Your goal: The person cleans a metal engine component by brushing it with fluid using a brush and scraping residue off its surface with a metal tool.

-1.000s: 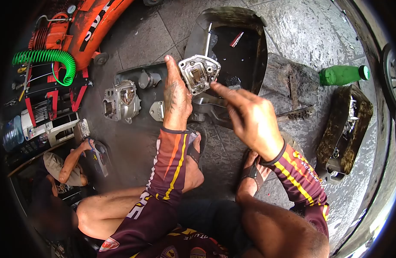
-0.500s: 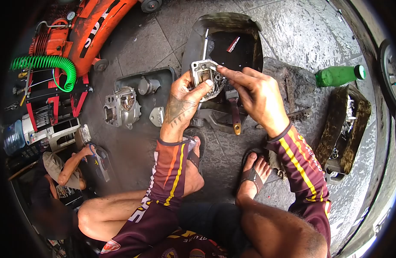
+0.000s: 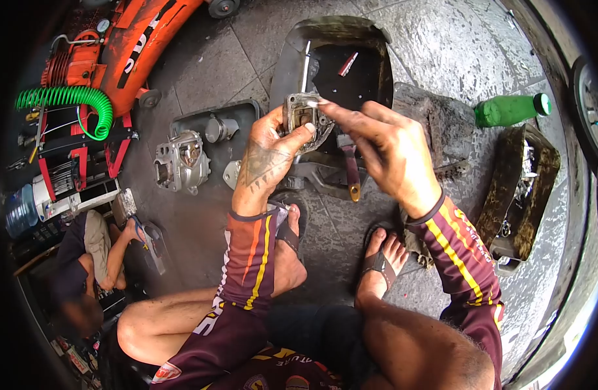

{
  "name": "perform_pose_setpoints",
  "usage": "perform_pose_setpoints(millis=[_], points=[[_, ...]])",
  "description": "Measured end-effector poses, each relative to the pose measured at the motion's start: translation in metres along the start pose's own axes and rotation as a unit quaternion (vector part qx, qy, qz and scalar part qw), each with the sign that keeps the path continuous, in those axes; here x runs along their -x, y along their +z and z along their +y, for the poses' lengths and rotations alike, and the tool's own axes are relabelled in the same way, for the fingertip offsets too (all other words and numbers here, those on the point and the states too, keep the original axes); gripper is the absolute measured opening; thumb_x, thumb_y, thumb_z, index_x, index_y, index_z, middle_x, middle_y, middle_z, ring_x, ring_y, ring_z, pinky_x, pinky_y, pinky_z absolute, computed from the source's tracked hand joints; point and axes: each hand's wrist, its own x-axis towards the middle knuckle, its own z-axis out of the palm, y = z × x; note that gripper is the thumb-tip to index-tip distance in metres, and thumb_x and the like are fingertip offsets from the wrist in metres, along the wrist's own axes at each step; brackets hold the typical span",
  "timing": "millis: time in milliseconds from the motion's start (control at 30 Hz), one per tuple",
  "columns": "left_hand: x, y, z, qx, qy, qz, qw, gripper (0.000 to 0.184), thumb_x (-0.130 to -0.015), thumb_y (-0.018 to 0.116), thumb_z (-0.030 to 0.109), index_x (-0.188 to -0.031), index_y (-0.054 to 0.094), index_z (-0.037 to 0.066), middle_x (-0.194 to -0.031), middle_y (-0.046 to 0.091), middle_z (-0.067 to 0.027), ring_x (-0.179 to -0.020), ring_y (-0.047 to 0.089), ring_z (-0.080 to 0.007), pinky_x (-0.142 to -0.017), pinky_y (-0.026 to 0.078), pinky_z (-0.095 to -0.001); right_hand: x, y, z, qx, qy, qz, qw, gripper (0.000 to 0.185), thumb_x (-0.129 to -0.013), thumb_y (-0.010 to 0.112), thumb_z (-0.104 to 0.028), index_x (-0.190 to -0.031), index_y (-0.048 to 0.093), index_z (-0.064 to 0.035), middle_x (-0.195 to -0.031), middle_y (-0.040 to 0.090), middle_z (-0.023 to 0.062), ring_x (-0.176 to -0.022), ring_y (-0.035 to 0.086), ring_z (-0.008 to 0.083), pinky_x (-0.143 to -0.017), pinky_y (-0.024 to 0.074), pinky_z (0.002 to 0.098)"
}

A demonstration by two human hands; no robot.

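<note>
In my left hand (image 3: 266, 153) is a metal engine part (image 3: 303, 130), gripped at its left side with the thumb across its front. The index finger of my right hand (image 3: 390, 143) reaches to the part's top right edge; the other fingers are bent but apart, and nothing shows in them. Under and behind the part lies a dark tray (image 3: 292, 58) with a red and white object (image 3: 348, 64) in it. A brush with a wooden handle (image 3: 352, 175) rests just below the tray, beside a grey metal arm (image 3: 318, 177).
A smaller tray (image 3: 247, 114) at left bears a metal casing (image 3: 182, 161) and a piston (image 3: 221, 128). At right are a green bottle (image 3: 510, 111) and a long grimy container (image 3: 491, 221). An orange compressor (image 3: 130, 65) stands upper left; another person (image 3: 104, 247) sits lower left.
The engine part has been turned and my left thumb now lies over its front. My right index finger has moved up to its top edge. The other person has leaned forward.
</note>
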Motion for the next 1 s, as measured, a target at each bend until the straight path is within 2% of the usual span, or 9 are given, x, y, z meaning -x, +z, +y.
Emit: perform_pose_setpoints(millis=[67, 200, 233, 333, 533, 667, 800, 933, 1000], points=[[0.003, 0.005, 0.006, -0.02, 0.023, -0.016, 0.999, 0.026, -0.09, 0.067, 0.005, -0.116, 0.066, 0.0, -0.099, 0.068, 0.0004, -0.084, 0.06, -0.0051, -0.076, 0.05, -0.0218, 0.002, 0.013, 0.006, -0.002, -0.033, -0.014, 0.999, 0.042, -0.083, 0.066, -0.005, -0.122, 0.069, -0.0207, -0.075, 0.057, 0.0072, -0.064, 0.063, 0.0295, -0.057, 0.0524, 0.0396], [0.004, -0.001, 0.01, 0.017, -0.017, 0.002, 1.0, 0.027, -0.09, 0.067, 0.004, -0.116, 0.067, 0.001, -0.099, 0.068, 0.0011, -0.087, 0.059, -0.0049, -0.078, 0.048, -0.0223, 0.001, 0.004, 0.029, 0.075, 0.044, -0.034, 0.996, 0.047, -0.082, 0.066, -0.006, -0.126, 0.067, -0.022, -0.074, 0.056, 0.0079, -0.064, 0.062, 0.0293, -0.059, 0.0528, 0.0394], [0.001, -0.002, 0.01, -0.008, -0.009, -0.013, 1.0, 0.031, -0.088, 0.069, 0.006, -0.118, 0.066, 0.0, -0.102, 0.069, -0.0022, -0.093, 0.064, -0.0097, -0.084, 0.051, -0.0248, 0.002, 0.001, 0.024, 0.048, 0.035, -0.02, 0.998, 0.047, -0.081, 0.066, -0.005, -0.126, 0.067, -0.0222, -0.075, 0.056, 0.008, -0.064, 0.062, 0.0293, -0.059, 0.053, 0.0394], [-0.002, 0.003, 0.009, -0.075, 0.017, -0.033, 0.996, 0.031, -0.088, 0.069, 0.007, -0.118, 0.066, 0.0, -0.105, 0.07, -0.0036, -0.094, 0.064, -0.0097, -0.085, 0.051, -0.0248, 0.0, 0.002, 0.002, 0.003, -0.024, -0.014, 1.0, 0.046, -0.082, 0.066, -0.006, -0.124, 0.068, -0.0222, -0.077, 0.056, 0.0079, -0.064, 0.062, 0.0299, -0.059, 0.0536, 0.0393], [0.001, -0.003, 0.017, 0.015, -0.032, -0.02, 0.999, 0.031, -0.087, 0.071, 0.009, -0.117, 0.066, 0.0, -0.099, 0.068, -0.0004, -0.09, 0.062, -0.0076, -0.083, 0.049, -0.0238, -0.001, 0.0, 0.025, 0.071, 0.025, -0.019, 0.997, 0.045, -0.082, 0.066, -0.006, -0.124, 0.068, -0.0219, -0.076, 0.055, 0.0081, -0.063, 0.062, 0.0298, -0.058, 0.0526, 0.0403], [0.002, -0.002, 0.017, -0.086, 0.004, -0.047, 0.995, 0.031, -0.087, 0.07, 0.01, -0.117, 0.067, 0.0, -0.103, 0.07, -0.0034, -0.09, 0.064, -0.0088, -0.082, 0.052, -0.0249, 0.002, 0.005, 0.009, 0.007, -0.025, -0.02, 0.999, 0.05, -0.081, 0.067, -0.007, -0.128, 0.067, -0.0238, -0.075, 0.055, 0.0071, -0.064, 0.062, 0.0289, -0.059, 0.0524, 0.0397], [0.005, -0.004, 0.022, 0.014, -0.033, -0.028, 0.999, 0.027, -0.089, 0.067, 0.005, -0.115, 0.067, 0.0, -0.099, 0.069, -0.0001, -0.089, 0.06, -0.0061, -0.08, 0.049, -0.0239, 0.006, 0.002, 0.029, 0.091, 0.027, -0.022, 0.995, 0.051, -0.08, 0.067, -0.006, -0.127, 0.067, -0.024, -0.074, 0.053, 0.0069, -0.063, 0.061, 0.0291, -0.059, 0.0522, 0.0392], [-0.002, -0.002, 0.017, -0.09, 0.013, -0.057, 0.994, 0.032, -0.087, 0.07, 0.01, -0.117, 0.066, 0.0, -0.101, 0.07, -0.0035, -0.09, 0.066, -0.011, -0.081, 0.053, -0.0262, -0.004, -0.003, -0.002, 0.008, -0.018, -0.014, 1.0, 0.048, -0.081, 0.067, -0.006, -0.126, 0.067, -0.023, -0.077, 0.056, 0.0073, -0.064, 0.063, 0.0291, -0.058, 0.0525, 0.0398], [0.003, -0.005, 0.019, 0.009, -0.025, -0.044, 0.999, 0.029, -0.089, 0.067, 0.005, -0.117, 0.066, 0.0, -0.099, 0.068, -0.0003, -0.088, 0.061, -0.0068, -0.08, 0.05, -0.0234, -0.003, 0.006, 0.015, 0.026, -0.021, -0.008, 0.999, 0.047, -0.08, 0.067, -0.007, -0.125, 0.068, -0.0226, -0.077, 0.056, 0.0067, -0.065, 0.063, 0.0292, -0.058, 0.0527, 0.04]])
